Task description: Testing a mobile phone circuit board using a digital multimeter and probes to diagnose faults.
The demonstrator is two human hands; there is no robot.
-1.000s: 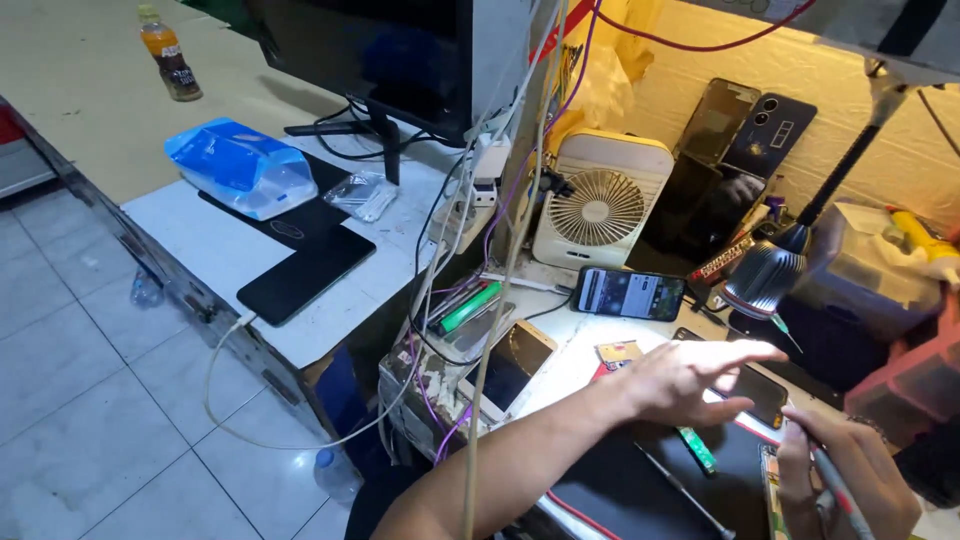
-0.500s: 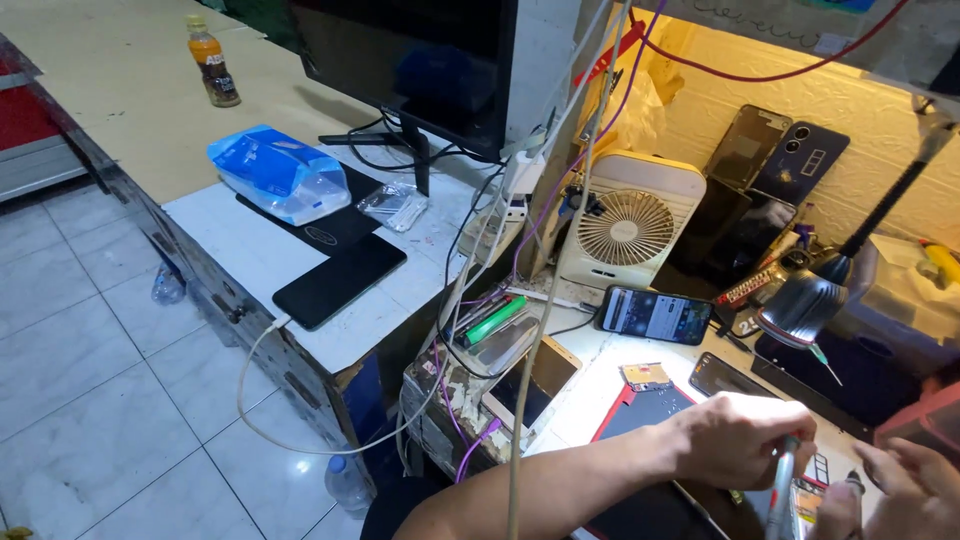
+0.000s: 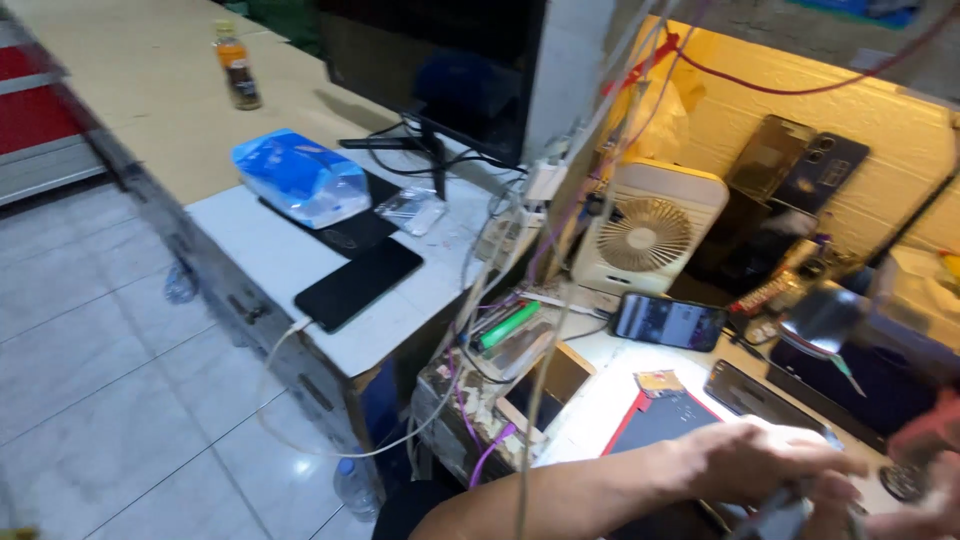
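Note:
My left hand (image 3: 760,462) reaches across from the bottom middle to the lower right, over the workbench. Its fingers curl on a small grey object (image 3: 785,515) at the bottom edge; the object is blurred and I cannot make out what it is. My right hand (image 3: 928,450) is a blurred shape at the right edge, close to the left fingertips, and mostly cut off. A dark mat with a red edge (image 3: 660,420) lies just left of the left hand. A dark phone (image 3: 762,398) lies flat behind it.
A phone with a lit screen (image 3: 668,322) lies before a small white fan (image 3: 650,228). A black phone (image 3: 358,283) on a cable and a blue plastic pack (image 3: 300,178) sit on the white tabletop (image 3: 250,250). Cables (image 3: 560,200) hang past a monitor (image 3: 430,60).
Both hands have sunk toward the bottom right corner as the view swung left and up. The left hand, flat on a phone before, now curls on a grey object.

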